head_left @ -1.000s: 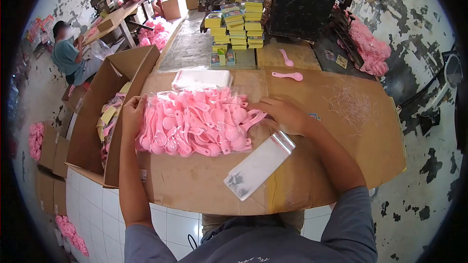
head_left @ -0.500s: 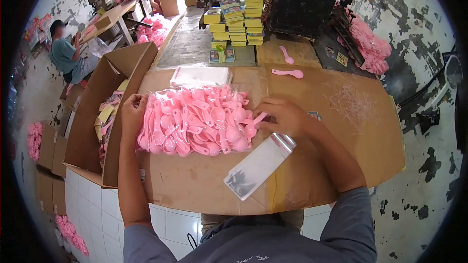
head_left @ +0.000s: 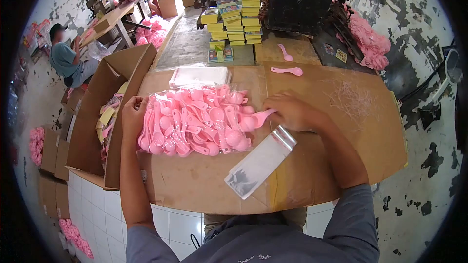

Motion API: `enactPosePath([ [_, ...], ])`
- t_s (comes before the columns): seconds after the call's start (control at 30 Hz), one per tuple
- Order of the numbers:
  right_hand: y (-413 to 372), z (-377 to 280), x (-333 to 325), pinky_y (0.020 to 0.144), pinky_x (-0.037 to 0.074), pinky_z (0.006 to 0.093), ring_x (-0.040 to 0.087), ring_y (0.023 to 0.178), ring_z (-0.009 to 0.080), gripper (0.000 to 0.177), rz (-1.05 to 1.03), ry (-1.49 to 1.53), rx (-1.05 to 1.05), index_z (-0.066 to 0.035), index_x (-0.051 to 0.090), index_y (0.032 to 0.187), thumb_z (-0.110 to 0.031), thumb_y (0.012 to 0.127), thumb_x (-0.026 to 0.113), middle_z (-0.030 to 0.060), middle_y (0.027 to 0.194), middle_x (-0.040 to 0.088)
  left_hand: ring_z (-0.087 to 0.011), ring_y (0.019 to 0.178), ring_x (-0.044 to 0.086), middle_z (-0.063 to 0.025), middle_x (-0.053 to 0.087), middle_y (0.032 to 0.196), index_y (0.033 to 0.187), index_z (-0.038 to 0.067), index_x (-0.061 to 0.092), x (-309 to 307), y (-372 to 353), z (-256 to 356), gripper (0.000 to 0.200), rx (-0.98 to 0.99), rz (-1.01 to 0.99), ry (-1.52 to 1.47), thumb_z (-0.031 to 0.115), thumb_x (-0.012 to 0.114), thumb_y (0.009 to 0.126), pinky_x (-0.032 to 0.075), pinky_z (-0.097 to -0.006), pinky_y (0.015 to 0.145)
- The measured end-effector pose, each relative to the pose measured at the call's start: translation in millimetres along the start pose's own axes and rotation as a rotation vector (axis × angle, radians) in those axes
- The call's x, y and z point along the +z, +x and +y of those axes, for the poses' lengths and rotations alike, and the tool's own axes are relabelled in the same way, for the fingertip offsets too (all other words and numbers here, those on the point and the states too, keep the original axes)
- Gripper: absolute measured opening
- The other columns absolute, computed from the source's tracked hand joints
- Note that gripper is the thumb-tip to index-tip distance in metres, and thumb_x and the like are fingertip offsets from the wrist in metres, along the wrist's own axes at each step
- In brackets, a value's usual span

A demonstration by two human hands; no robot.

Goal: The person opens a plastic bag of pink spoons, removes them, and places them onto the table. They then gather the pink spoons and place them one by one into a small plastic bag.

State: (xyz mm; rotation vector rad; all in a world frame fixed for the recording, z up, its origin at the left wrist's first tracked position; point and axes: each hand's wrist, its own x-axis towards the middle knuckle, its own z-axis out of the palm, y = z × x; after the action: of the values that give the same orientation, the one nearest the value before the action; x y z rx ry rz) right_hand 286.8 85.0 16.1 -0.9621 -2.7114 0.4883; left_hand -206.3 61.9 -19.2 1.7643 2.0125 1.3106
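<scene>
A clear plastic bag full of pink spoons (head_left: pixel 195 122) lies on the cardboard-covered table (head_left: pixel 190 180). My left hand (head_left: pixel 134 114) is closed on the bag's left edge. At the bag's right end, my right hand (head_left: pixel 288 111) pinches the handle of a pink spoon (head_left: pixel 261 117) whose bowl is at the bag's opening. Below my right hand lies a stack of clear sleeves (head_left: pixel 261 163). Another pile of clear sleeves (head_left: pixel 200 76) sits behind the bag. Two loose pink spoons, one (head_left: pixel 286 71) nearer and one (head_left: pixel 285 53) farther, lie beyond my right hand.
An open carton (head_left: pixel 109 117) with packets stands left. Stacked yellow-edged cards (head_left: pixel 234 24) and a black machine (head_left: pixel 298 2) are at the back. Thin clear strips (head_left: pixel 353 100) are scattered right. A seated person (head_left: pixel 66 56) is at the far left; other people are partly visible behind.
My right hand has moved slightly right and up, drawing the pink spoon outward from the bag's end. My left hand stays at the bag's left edge.
</scene>
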Motion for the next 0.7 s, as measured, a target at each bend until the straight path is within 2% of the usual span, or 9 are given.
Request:
enactPosePath([
  [0.03,-5,4,-12,0.097,0.044,0.0420,0.061,0.105,0.0318,0.021,0.001,0.032,0.027,-0.005,0.067,0.110,-0.019,0.094,0.068,0.0110,0.106,0.066,-0.0159,0.073,0.063,-0.0128,0.071,0.081,0.093,-0.006,0.069,0,0,1,0.033,0.000,0.001,0.001,0.027,0.071,0.097,0.051,-0.0336,0.069],
  [0.13,-16,15,-57,0.095,0.046,0.0430,0.063,0.102,0.0331,0.019,-0.114,0.217,0.299,-0.003,0.067,0.110,-0.016,0.096,0.065,0.0130,0.103,0.068,-0.0154,0.073,0.063,-0.0125,0.071,0.081,0.093,-0.006,0.069,0,-1,3,0.033,-0.007,-0.003,-0.002,0.027,0.071,0.097,0.051,-0.0330,0.069],
  [0.23,-13,45,-70,0.098,0.046,0.0437,0.063,0.108,0.0314,0.022,0.095,0.080,0.536,-0.002,0.067,0.114,-0.016,0.097,0.064,0.0126,0.109,0.068,-0.0150,0.074,0.063,-0.0124,0.071,0.081,0.093,-0.006,0.069,0,0,2,0.033,-0.012,-0.006,-0.007,0.026,0.071,0.098,0.051,-0.0325,0.069],
  [0.33,-3,83,-32,0.092,0.051,0.0433,0.064,0.106,0.0341,0.027,0.702,-0.437,0.274,-0.005,0.067,0.117,-0.020,0.094,0.067,0.0151,0.117,0.068,-0.0150,0.074,0.063,-0.0126,0.071,0.082,0.094,-0.006,0.069,0,1,1,0.033,-0.007,-0.009,-0.011,0.026,0.071,0.098,0.051,-0.0326,0.069],
  [0.4,7,65,-22,0.095,0.050,0.0438,0.063,0.110,0.0349,0.033,0.749,-0.247,0.037,-0.006,0.065,0.122,-0.022,0.094,0.068,0.0159,0.123,0.065,-0.0150,0.074,0.063,-0.0129,0.071,0.082,0.094,-0.006,0.069,1,1,-3,0.033,-0.013,-0.014,-0.016,0.026,0.071,0.098,0.051,-0.0327,0.069],
  [0.47,13,35,-4,0.098,0.049,0.0446,0.060,0.115,0.0357,0.039,0.575,-0.081,-0.075,-0.007,0.062,0.128,-0.022,0.093,0.069,0.0165,0.127,0.062,-0.0148,0.074,0.063,-0.0126,0.071,0.082,0.094,-0.006,0.069,3,2,-9,0.033,-0.025,-0.014,-0.023,0.026,0.071,0.097,0.051,-0.0328,0.069],
  [0.5,13,22,7,0.100,0.049,0.0453,0.059,0.118,0.0362,0.043,0.383,-0.012,-0.074,-0.007,0.060,0.131,-0.022,0.092,0.069,0.0167,0.128,0.060,-0.0147,0.074,0.063,-0.0125,0.070,0.082,0.094,-0.006,0.069,4,3,-10,0.032,-0.030,-0.012,-0.027,0.026,0.071,0.097,0.051,-0.0328,0.069],
  [0.57,23,-17,19,0.098,0.050,0.0462,0.061,0.115,0.0376,0.048,0.204,0.083,-0.025,-0.008,0.055,0.136,-0.022,0.092,0.069,0.0168,0.121,0.062,-0.0147,0.074,0.063,-0.0123,0.070,0.082,0.095,-0.006,0.069,2,1,-4,0.033,-0.020,-0.021,-0.017,0.026,0.071,0.098,0.051,-0.0330,0.069],
  [0.7,28,-31,33,0.097,0.050,0.0456,0.062,0.111,0.0367,0.050,0.230,0.096,0.076,-0.010,0.054,0.138,-0.021,0.092,0.070,0.0167,0.118,0.064,-0.0150,0.073,0.062,-0.0119,0.070,0.081,0.095,-0.006,0.069,1,1,-4,0.033,-0.002,-0.020,-0.011,0.026,0.070,0.098,0.051,-0.0332,0.069],
])
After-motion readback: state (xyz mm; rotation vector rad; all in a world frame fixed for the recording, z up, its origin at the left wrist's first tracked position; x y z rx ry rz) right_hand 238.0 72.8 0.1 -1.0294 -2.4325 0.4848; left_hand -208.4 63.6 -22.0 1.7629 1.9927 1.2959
